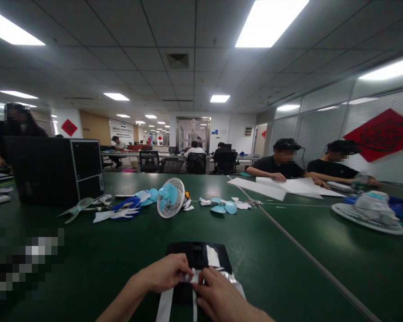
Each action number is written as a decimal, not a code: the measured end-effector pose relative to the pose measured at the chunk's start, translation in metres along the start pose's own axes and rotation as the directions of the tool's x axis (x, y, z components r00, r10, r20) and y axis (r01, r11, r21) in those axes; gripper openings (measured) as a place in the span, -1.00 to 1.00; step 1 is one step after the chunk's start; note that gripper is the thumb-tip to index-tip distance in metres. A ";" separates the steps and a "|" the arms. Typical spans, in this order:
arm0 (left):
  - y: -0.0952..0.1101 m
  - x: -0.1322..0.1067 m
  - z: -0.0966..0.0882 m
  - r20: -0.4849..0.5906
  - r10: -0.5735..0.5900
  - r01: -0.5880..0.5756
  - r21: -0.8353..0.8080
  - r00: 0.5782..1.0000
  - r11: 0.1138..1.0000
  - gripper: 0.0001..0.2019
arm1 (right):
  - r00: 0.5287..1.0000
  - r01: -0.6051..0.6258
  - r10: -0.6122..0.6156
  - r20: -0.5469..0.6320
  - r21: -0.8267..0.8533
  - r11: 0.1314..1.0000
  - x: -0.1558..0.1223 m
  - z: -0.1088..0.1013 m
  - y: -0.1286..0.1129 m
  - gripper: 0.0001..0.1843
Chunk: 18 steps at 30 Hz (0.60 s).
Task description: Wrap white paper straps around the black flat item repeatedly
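Observation:
A flat black case-like object (pixel 174 248) lies on the green table right in front of me, with a dark square recess near its far edge. A torn white patch (pixel 212 256) sits on its right part, and silvery material (pixel 233 279) shows beside my right hand. My left hand (pixel 169 271) is closed in a pinch over the middle of it, at a small whitish, partly clear piece. Close by, the fingers of my right hand (pixel 215 288) press together at a narrow white strip (pixel 195 304). A wider white strip (pixel 165 304) runs toward me below my left hand.
Behind the black object lie a small fan (pixel 170 198), blue-and-white gloves (pixel 126 209) and light-blue fan blades (pixel 224 206). A black computer tower (pixel 53 170) stands left. On the right are a table seam (pixel 309 255), a white fan part (pixel 369 219) and two people with paper sheets (pixel 260 187).

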State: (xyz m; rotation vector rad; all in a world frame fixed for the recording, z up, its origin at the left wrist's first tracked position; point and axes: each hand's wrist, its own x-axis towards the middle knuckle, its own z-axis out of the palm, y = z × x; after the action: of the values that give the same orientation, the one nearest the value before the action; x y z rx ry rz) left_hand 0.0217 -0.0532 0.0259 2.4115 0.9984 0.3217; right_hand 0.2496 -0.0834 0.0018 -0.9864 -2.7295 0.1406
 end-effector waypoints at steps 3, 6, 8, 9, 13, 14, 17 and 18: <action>0.001 0.000 0.000 0.002 0.004 -0.004 0.006 1.000 1.000 -0.69 | 0.999 0.036 -0.036 -0.001 -0.007 0.999 -0.001 0.007 0.004 -0.74; 0.003 0.000 -0.002 0.005 0.001 -0.001 0.003 1.000 1.000 -0.71 | 0.994 0.105 -0.105 -0.029 -0.020 0.994 0.000 0.016 0.008 -0.75; 0.003 0.000 -0.002 0.002 -0.007 0.007 -0.005 1.000 1.000 -0.70 | 0.985 0.162 -0.165 -0.051 -0.048 0.986 0.001 0.022 0.011 -0.76; 0.003 0.000 -0.001 0.000 -0.011 0.011 -0.007 1.000 1.000 -0.70 | 0.980 0.189 -0.193 -0.054 -0.069 0.980 0.001 0.024 0.012 -0.75; 0.001 0.002 0.000 -0.016 -0.006 0.006 -0.003 1.000 1.000 -0.72 | 0.963 0.253 -0.266 -0.049 -0.183 0.950 0.003 0.032 0.017 -0.72; 0.000 0.002 0.000 -0.018 0.000 0.000 -0.001 1.000 1.000 -0.72 | 0.957 0.264 -0.283 -0.058 -0.215 0.940 0.003 0.035 0.019 -0.71; -0.001 0.002 0.001 -0.024 0.015 -0.014 0.004 1.000 1.000 -0.73 | 0.929 0.307 -0.354 -0.108 -0.310 0.900 0.004 0.042 0.023 -0.69; -0.001 0.002 0.001 -0.026 0.019 -0.018 0.005 0.999 1.000 -0.73 | 0.917 0.315 -0.376 -0.131 -0.338 0.887 0.004 0.044 0.025 -0.70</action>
State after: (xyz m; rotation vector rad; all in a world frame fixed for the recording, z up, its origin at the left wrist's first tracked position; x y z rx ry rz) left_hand 0.0228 -0.0516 0.0245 2.4282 0.9898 0.3580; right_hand 0.2506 -0.0624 -0.0445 -0.5204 -2.7370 -0.4388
